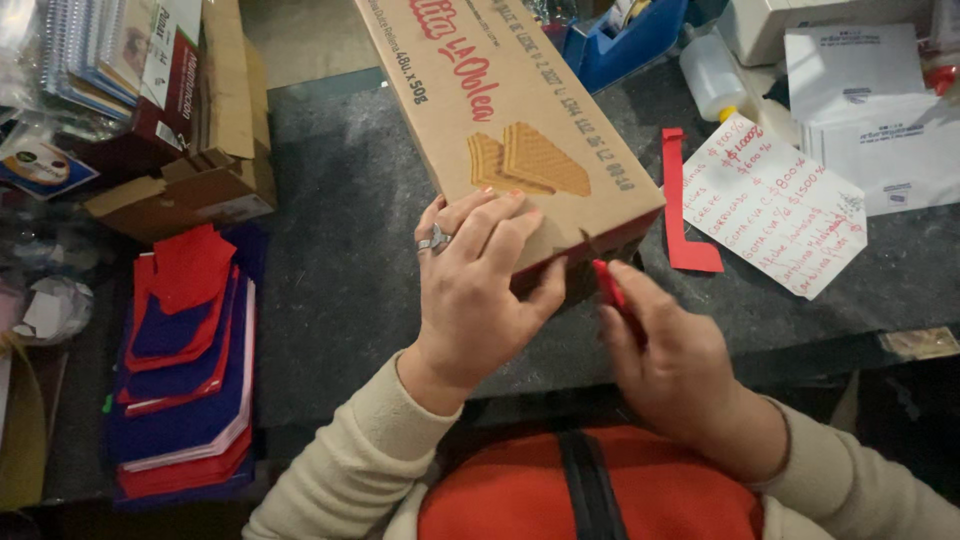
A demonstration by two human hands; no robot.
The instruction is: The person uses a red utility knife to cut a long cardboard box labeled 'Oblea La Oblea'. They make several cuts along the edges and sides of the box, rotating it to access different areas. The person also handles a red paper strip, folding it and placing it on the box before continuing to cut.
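Cardboard box (510, 120), long, flat and brown with a printed wafer picture on its smooth top, runs from the top middle of the frame down to the centre, its near end resting on the dark, felt-like worktop (340, 250). The left hand (478, 290), a ring on one finger, lies over that near corner, fingers (490, 225) spread on the top face and thumb pressed against the end flap. The right hand (665, 355) sits just to the right of the box's end, its fingers curled narrowly around a thin red tool (608, 285) whose tip touches the box's lower edge. Cream knitted sleeves cover both wrists.

At lower left a loose stack of soft red and blue felt cut-outs (185, 370) hangs over the worktop's left edge. Another brown carton (200, 150) stands at upper left. Right of the box lie a stiff red L-shaped strip (685, 220), a white handwritten sheet (775, 205) and white envelopes (870, 110), with a white glue bottle (712, 75) above. Bare worktop lies between the box and the felt stack; the right side is crowded up to the front edge.
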